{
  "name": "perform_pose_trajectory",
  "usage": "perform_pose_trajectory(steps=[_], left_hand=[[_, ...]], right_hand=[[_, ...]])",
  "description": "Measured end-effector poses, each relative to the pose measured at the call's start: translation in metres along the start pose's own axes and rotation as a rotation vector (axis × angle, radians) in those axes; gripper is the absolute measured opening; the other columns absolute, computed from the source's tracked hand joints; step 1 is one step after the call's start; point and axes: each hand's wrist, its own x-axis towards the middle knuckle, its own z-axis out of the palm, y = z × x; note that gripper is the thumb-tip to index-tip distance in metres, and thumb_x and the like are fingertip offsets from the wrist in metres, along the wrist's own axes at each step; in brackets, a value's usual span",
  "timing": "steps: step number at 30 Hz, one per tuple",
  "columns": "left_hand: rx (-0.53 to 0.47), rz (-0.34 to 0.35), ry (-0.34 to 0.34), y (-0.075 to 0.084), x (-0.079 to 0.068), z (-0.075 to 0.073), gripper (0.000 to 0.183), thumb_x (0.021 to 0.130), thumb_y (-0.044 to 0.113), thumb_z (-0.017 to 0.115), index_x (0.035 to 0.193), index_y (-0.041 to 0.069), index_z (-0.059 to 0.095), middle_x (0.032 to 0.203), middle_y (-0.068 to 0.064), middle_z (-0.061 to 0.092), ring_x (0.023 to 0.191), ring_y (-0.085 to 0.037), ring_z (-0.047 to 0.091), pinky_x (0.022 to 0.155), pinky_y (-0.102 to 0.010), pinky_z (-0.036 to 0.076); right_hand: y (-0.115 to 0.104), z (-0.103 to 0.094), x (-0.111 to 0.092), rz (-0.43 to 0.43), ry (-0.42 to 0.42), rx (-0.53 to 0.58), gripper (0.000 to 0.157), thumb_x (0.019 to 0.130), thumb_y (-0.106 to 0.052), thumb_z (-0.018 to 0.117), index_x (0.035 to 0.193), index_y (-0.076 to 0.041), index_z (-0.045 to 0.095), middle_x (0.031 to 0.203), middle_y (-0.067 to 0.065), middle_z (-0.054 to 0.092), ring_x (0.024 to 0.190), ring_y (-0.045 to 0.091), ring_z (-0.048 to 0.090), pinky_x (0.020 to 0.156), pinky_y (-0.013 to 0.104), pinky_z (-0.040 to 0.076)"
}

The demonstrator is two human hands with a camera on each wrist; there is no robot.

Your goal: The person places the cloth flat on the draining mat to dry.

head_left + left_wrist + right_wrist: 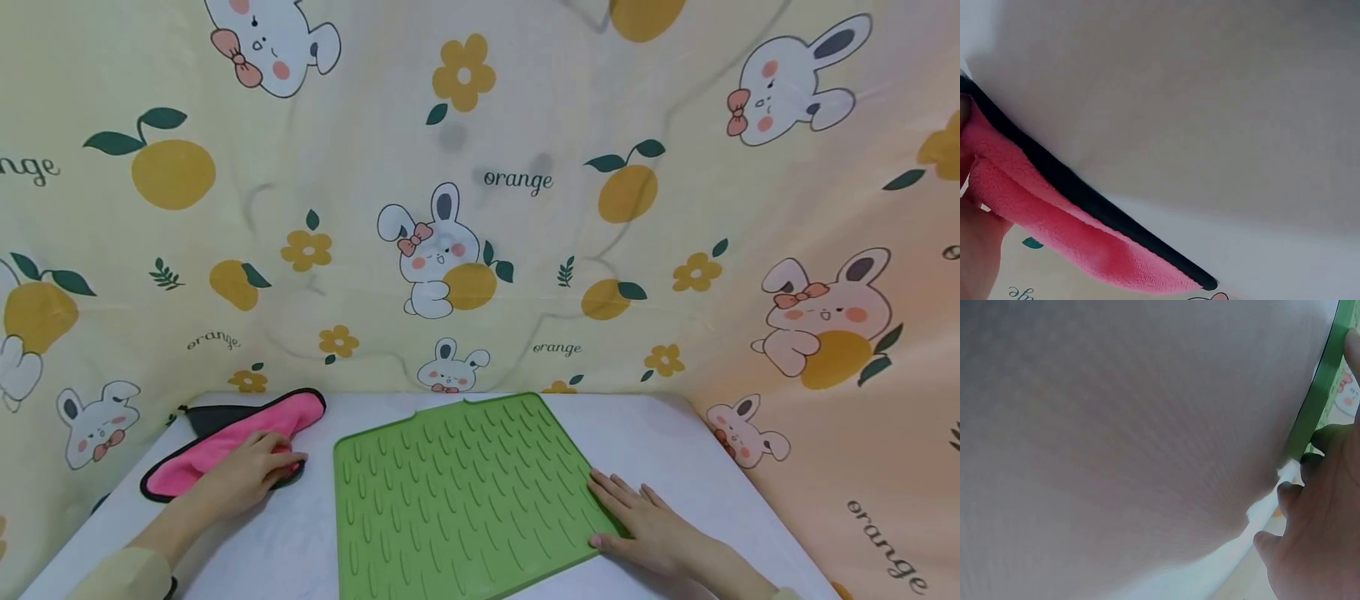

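Note:
On the left of the white table lies a pink fleecy cloth (217, 454) with black edging, part of it folded over to a dark underside. My left hand (251, 468) grips its near right side, fingers curled at the edge. In the left wrist view the cloth (1085, 237) spreads out from the fingers at the left border. A green drying mat (457, 500) with rows of raised ridges lies in the middle, angled. My right hand (648, 529) rests at its right edge, fingers extended. The mat's green side (1316, 406) shows beside those fingertips in the right wrist view.
The white tabletop (720, 467) extends right of the mat. A curtain (525, 250) printed with rabbits, oranges and flowers hangs behind the table and along both sides. A small black item (176, 414) sits by the cloth's far left corner.

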Motion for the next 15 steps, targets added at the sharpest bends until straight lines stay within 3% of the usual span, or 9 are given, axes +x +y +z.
perform_pose_trajectory(steps=[5, 10, 12, 15], left_hand=[[0.033, 0.026, 0.048, -0.0026, 0.0006, 0.0014, 0.028, 0.089, 0.002, 0.078, 0.115, 0.014, 0.081, 0.099, 0.003, 0.060, 0.092, -0.017, 0.050, 0.078, -0.037, 0.052], [0.013, 0.022, 0.102, -0.0045, 0.0007, 0.0012, 0.031, 0.086, -0.006, 0.078, 0.112, 0.012, 0.081, 0.097, 0.002, 0.059, 0.093, -0.021, 0.051, 0.076, -0.039, 0.053], [0.000, 0.025, 0.145, -0.0058, 0.0004, 0.0003, 0.034, 0.083, -0.010, 0.078, 0.110, 0.010, 0.082, 0.096, 0.000, 0.058, 0.093, -0.024, 0.050, 0.074, -0.040, 0.054], [0.006, 0.066, 0.261, -0.0085, 0.0012, -0.0017, 0.038, 0.077, -0.015, 0.079, 0.105, 0.010, 0.082, 0.094, -0.002, 0.058, 0.091, -0.025, 0.049, 0.071, -0.039, 0.052]], right_hand=[[-0.0003, 0.0001, 0.0009, 0.019, -0.012, 0.004, 0.090, 0.098, -0.068, 0.054, 0.161, -0.006, 0.036, 0.169, 0.014, 0.028, 0.152, 0.046, 0.027, 0.116, 0.076, 0.015], [-0.0004, 0.0005, -0.0001, 0.005, -0.001, -0.006, 0.089, 0.098, -0.066, 0.054, 0.161, -0.006, 0.036, 0.169, 0.015, 0.028, 0.151, 0.047, 0.028, 0.115, 0.076, 0.016], [-0.0007, 0.0003, -0.0008, -0.005, 0.004, -0.006, 0.088, 0.099, -0.066, 0.055, 0.161, -0.005, 0.036, 0.169, 0.015, 0.029, 0.151, 0.048, 0.029, 0.115, 0.077, 0.017], [-0.0012, 0.0000, -0.0018, -0.009, 0.006, -0.007, 0.087, 0.099, -0.065, 0.055, 0.161, -0.006, 0.037, 0.169, 0.015, 0.029, 0.151, 0.048, 0.029, 0.115, 0.076, 0.017]])
